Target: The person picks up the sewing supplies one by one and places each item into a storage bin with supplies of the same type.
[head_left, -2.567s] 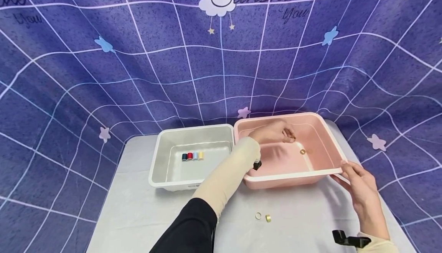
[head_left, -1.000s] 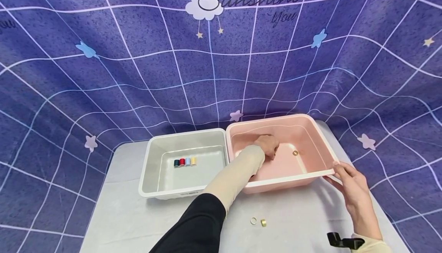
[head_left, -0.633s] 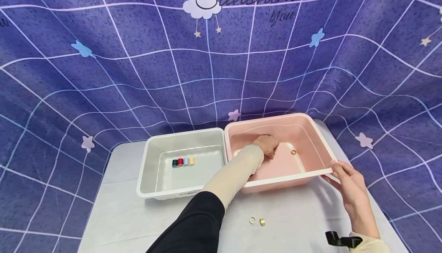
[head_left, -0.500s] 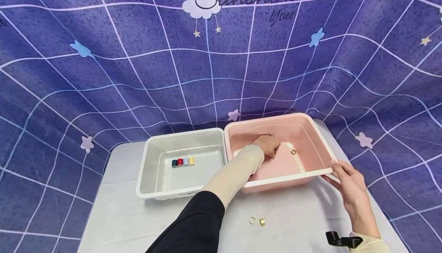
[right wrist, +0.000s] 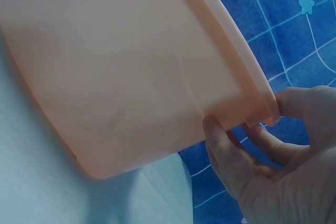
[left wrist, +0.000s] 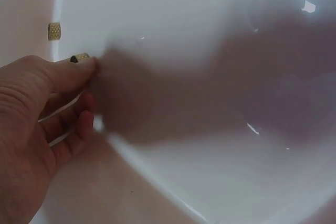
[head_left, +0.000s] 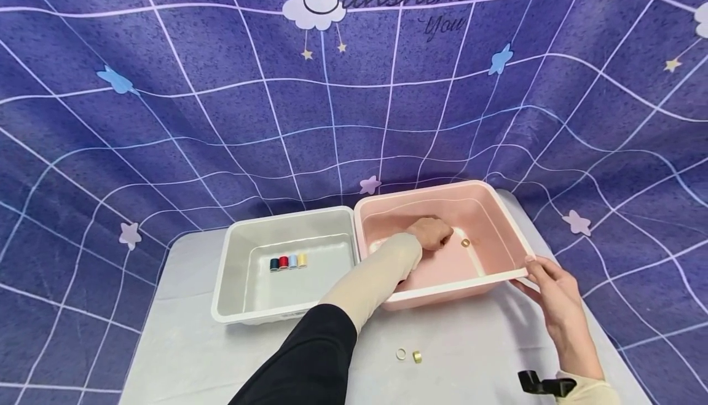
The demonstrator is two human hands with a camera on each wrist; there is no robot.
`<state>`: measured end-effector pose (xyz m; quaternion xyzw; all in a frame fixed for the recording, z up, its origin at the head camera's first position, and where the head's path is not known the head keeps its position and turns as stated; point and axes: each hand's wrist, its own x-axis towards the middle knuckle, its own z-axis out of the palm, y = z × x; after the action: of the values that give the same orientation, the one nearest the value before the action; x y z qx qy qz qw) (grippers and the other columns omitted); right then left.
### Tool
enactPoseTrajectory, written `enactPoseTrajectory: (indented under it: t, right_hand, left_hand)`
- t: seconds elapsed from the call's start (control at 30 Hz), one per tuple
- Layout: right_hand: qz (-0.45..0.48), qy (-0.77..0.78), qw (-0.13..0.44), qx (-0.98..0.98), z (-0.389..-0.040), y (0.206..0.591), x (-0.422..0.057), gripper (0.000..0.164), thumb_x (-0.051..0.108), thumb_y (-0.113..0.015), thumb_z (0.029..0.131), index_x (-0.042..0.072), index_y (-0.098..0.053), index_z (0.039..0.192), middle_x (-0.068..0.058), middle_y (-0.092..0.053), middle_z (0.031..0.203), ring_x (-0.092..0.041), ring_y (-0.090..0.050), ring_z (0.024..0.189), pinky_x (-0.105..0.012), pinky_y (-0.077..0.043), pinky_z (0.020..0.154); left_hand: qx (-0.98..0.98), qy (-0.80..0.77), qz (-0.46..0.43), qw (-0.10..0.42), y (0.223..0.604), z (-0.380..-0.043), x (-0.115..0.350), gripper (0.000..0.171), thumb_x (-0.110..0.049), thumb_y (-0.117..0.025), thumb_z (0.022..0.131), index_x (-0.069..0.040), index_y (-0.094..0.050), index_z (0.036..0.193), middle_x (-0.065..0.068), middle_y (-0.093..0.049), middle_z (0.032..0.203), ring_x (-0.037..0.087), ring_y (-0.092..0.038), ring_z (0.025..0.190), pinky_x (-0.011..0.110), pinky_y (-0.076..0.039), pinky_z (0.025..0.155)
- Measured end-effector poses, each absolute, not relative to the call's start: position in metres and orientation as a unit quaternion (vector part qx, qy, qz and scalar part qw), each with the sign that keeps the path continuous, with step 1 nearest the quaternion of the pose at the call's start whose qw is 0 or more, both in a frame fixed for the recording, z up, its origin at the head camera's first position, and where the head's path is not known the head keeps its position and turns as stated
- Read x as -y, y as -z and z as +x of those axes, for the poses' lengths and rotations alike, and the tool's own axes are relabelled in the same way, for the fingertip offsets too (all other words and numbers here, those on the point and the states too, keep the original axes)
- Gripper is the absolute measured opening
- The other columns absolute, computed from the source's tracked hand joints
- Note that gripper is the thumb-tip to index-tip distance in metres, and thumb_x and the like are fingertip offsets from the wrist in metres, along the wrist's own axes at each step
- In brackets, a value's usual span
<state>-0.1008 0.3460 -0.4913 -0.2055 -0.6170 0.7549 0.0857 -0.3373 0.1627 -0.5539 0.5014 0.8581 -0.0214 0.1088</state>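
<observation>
My left hand [head_left: 430,233] is down inside the pink plastic tub [head_left: 459,285], reaching over its near side. In the left wrist view, its thumb and forefinger pinch a gold ring [left wrist: 80,57] with a dotted surface, close over the tub's floor. A second gold ring [left wrist: 54,31] lies beyond the fingers, near where floor meets wall. At the tub's near right corner my right hand [head_left: 560,297] grips the rim, thumb on top and fingers underneath. From the right wrist camera, those fingertips [right wrist: 212,129] press the tub's outer wall.
A light grey tub [head_left: 287,215] stands directly left of the pink one. Inside it, several thread spools [head_left: 288,262] sit in a row. Two more rings, one pale [head_left: 401,354] and one gold [head_left: 417,356], lie on the white tablecloth in front. A purple curtain [head_left: 354,104] hangs behind.
My left hand has come down from above the pink tub's floor toward its left part, fingers now lower. My right hand keeps its hold on the corner. The head view has shifted slightly.
</observation>
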Motion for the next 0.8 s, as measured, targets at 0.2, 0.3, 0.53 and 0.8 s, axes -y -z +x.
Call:
enactPoseTrajectory:
  t: [0.2,0.3,0.53,0.8]
  right_hand:
    - [-0.213,-0.749,0.085,0.621,-0.1014,0.4911,-0.3454,0.009,0.021,-0.065,0.104,0.02,-0.074,0.103,0.012,-0.066,0.101,0.0,-0.07,0.088,-0.024,-0.064,0.079]
    - [-0.214,-0.748,0.084,0.622,-0.1018,0.4912,-0.345,0.008,0.021,-0.065,0.104,0.02,-0.073,0.104,0.013,-0.066,0.101,0.0,-0.069,0.088,-0.024,-0.064,0.079]
    - [-0.213,-0.748,0.086,0.623,-0.1025,0.4916,-0.3434,0.008,0.021,-0.066,0.104,0.019,-0.073,0.104,0.012,-0.066,0.1,-0.001,-0.068,0.089,-0.025,-0.064,0.08]
    - [-0.222,-0.742,0.093,0.626,-0.1028,0.491,-0.3436,0.008,0.022,-0.066,0.103,0.018,-0.073,0.104,0.011,-0.066,0.1,-0.001,-0.068,0.089,-0.025,-0.064,0.08]
  left_hand:
    - [-0.863,0.015,0.492,0.116,0.5515,-0.3366,-0.1618,0.006,-0.019,-0.068,0.098,-0.021,-0.073,0.102,-0.01,-0.072,0.098,0.009,-0.061,0.083,0.025,-0.052,0.074]
    - [-0.869,0.017,0.482,0.113,0.5512,-0.335,-0.1624,0.006,-0.023,-0.072,0.095,-0.021,-0.072,0.101,-0.01,-0.073,0.096,0.01,-0.063,0.082,0.026,-0.054,0.075]
    - [-0.884,0.025,0.456,0.101,0.5537,-0.3323,-0.1641,0.011,-0.031,-0.077,0.093,-0.023,-0.071,0.098,-0.009,-0.075,0.097,0.012,-0.067,0.083,0.029,-0.057,0.077]
    - [-0.884,0.024,0.454,0.109,0.5527,-0.3339,-0.1665,0.01,-0.029,-0.076,0.093,-0.024,-0.067,0.095,-0.012,-0.072,0.094,0.011,-0.065,0.083,0.028,-0.056,0.078]
